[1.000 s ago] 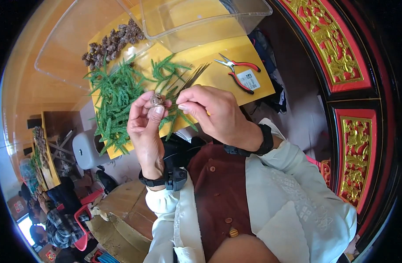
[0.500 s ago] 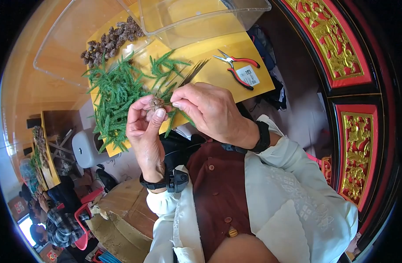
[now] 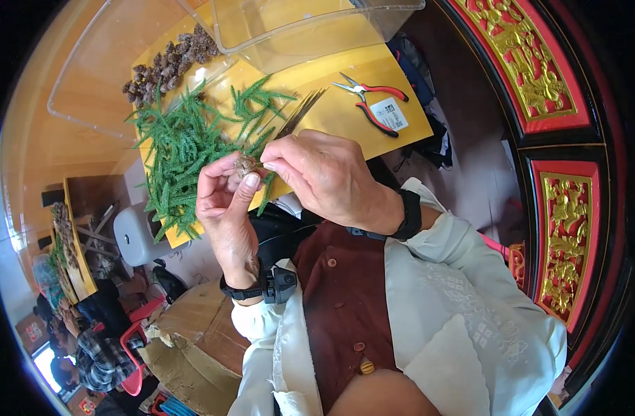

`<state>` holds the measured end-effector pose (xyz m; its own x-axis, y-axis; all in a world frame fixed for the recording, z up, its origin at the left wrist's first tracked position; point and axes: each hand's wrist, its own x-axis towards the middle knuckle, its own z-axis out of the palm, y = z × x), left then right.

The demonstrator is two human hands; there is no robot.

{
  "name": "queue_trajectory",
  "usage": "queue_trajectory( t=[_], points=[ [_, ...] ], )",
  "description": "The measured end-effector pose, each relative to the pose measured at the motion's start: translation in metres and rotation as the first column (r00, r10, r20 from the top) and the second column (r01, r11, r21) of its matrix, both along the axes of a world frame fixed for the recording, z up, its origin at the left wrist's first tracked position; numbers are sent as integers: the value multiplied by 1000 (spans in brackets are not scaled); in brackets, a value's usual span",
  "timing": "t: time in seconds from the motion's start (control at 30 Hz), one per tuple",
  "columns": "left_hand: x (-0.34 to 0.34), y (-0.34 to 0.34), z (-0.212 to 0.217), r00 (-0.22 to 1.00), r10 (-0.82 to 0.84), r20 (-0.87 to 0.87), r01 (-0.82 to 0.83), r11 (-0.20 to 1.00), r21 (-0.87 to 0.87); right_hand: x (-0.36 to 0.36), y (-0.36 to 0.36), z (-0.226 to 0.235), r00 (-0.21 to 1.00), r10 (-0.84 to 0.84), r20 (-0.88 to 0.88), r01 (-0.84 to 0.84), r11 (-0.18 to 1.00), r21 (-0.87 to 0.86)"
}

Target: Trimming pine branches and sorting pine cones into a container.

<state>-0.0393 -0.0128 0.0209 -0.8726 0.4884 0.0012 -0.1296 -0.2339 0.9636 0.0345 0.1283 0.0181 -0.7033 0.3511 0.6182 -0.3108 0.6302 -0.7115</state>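
Note:
My left hand [image 3: 224,197] holds a small brown pine cone [image 3: 245,166] between thumb and fingers, above the near edge of the yellow table. Close beside it, my right hand [image 3: 328,173] is closed in a pinch on a thin wire-like strand at the cone; the fingers hide most of it. Just beyond the hands lies a bundle of thin dark wires [image 3: 302,112]. Green artificial fir sprigs [image 3: 182,142] are heaped to the left, and a smaller sprig [image 3: 255,100] lies beyond the hands.
Red-handled pliers [image 3: 371,97] and a white label [image 3: 389,114] lie on the yellow table [image 3: 324,76] at right. Several pine cones [image 3: 170,66] are piled at far left, near clear plastic bins [image 3: 296,43]. A cardboard box [image 3: 192,333] stands lower left; carved red-gold panels [image 3: 565,229] rise at right.
Both hands stay together at the pine cone. The right hand's pinching fingertips have moved slightly left, nearer the cone. The view has shifted a little.

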Motion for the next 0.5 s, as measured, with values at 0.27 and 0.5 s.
queue_trajectory(
  t=[0.27, 0.5],
  points=[
    [1, 1, -2, 999, 28, -37, -28, 1000, -13, 0, 0, -4, 1000, 26, 10, -26, 1000, -17],
    [1, 0, 5, 999, -10, 30, 12, 997, -72, 0, 2, -6, 999, 41, 8, -40, 999, -4]
  ],
)
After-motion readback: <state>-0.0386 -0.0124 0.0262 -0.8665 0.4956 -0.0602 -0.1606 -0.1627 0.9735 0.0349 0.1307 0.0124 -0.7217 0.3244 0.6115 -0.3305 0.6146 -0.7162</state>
